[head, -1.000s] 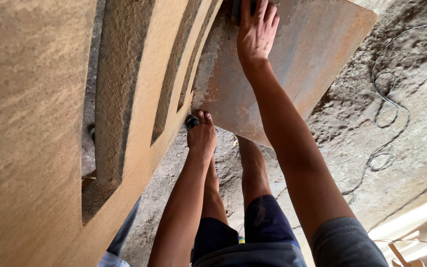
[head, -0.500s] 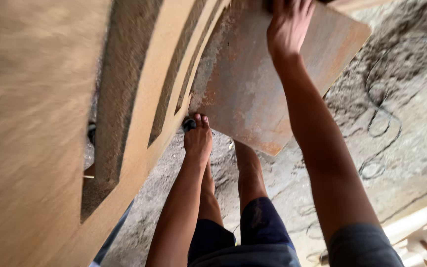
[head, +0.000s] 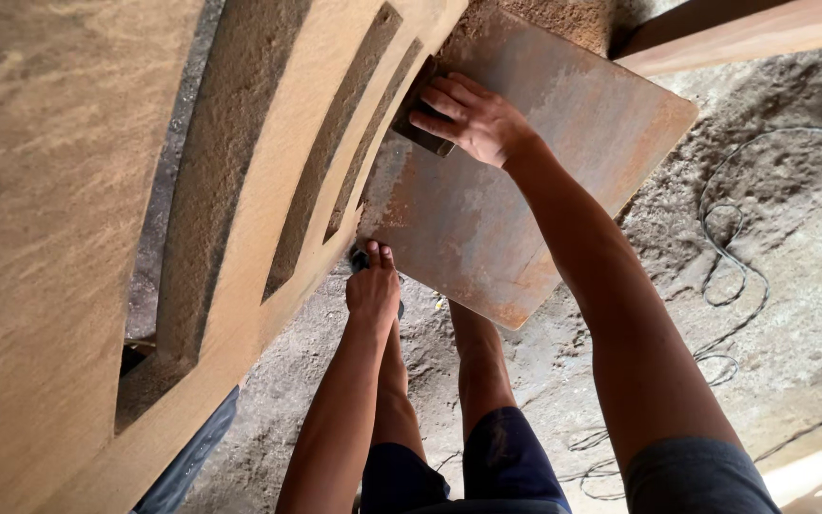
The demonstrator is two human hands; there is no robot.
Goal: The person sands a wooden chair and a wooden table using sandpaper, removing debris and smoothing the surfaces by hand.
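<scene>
while the camera looks straight down past our own arms, much of the scene is cut off: the big wooden door panel (head: 268,190) fills the left half and runs out of view at the top and left, and its near part is blurred. our right hand (head: 473,119) lies on a small dark block (head: 416,119), fingers curled over it and pressing it against the edge of the door panel; most of the block is hidden under the fingers, so we can only say it looks like a sanding block. its long axis seems to run along the panel's edge, up and to the right in the view. our left hand (head: 373,286) is lower down, closed on the same edge of the panel, with the fingertips tucked out of sight behind the wood; something small and dark shows just by the fingers, too hidden to name. beneath the right hand a flat rusty-brown board (head: 525,209) lies tilted, one corner pointing right. our bare legs and dark shorts (head: 487,466) stand on a dusty floor (head: 773,200), where a thin cable (head: 730,276) loops at the right. a wooden beam (head: 744,38) is cut off at the top right.
</scene>
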